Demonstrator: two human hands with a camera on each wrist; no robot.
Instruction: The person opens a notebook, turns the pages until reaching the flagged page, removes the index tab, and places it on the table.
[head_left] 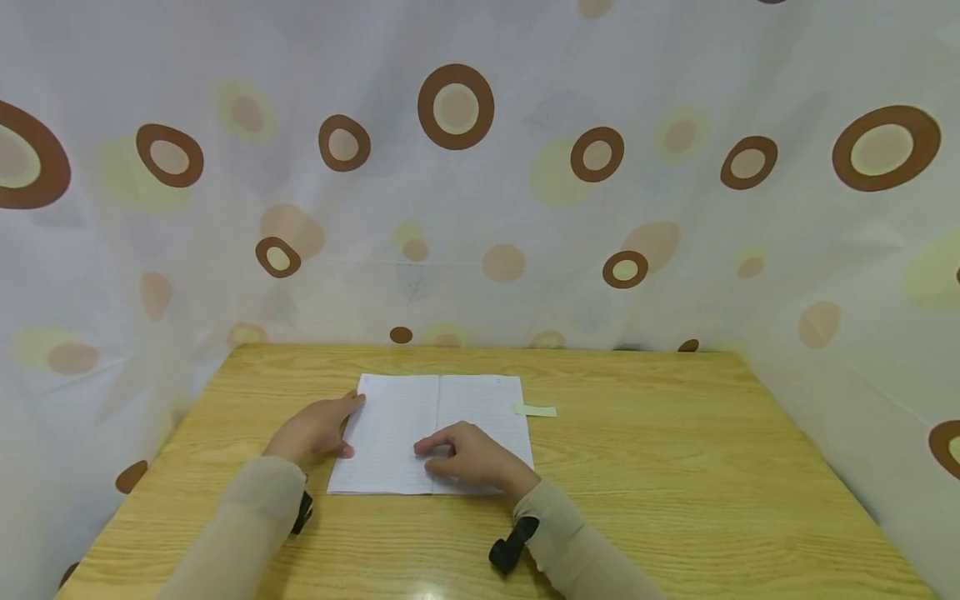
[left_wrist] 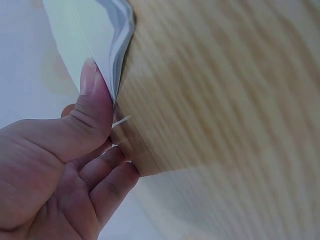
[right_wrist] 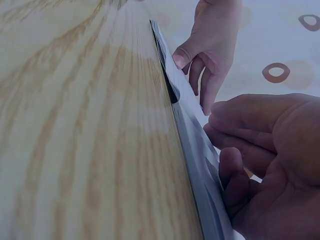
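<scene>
An open notebook [head_left: 397, 417] with lined white pages lies flat on the wooden table. From its right edge a pale green paper strip [head_left: 542, 411] sticks out onto the table. My left hand [head_left: 313, 427] rests at the notebook's left edge, thumb and fingers spread along it. In the left wrist view, the thumb [left_wrist: 89, 80] lies on the page border and the other fingers are beside it. Over the centre fold is my right hand [head_left: 472, 457], its fingers loosely bent and low against the page. Nothing shows between its thumb and fingers.
The wooden table [head_left: 675, 467] extends to both sides of the notebook. A white curtain [head_left: 525, 208] with brown and cream circles encloses the back and sides. Each wrist carries a black strapped device, such as the right wrist camera [head_left: 513, 546].
</scene>
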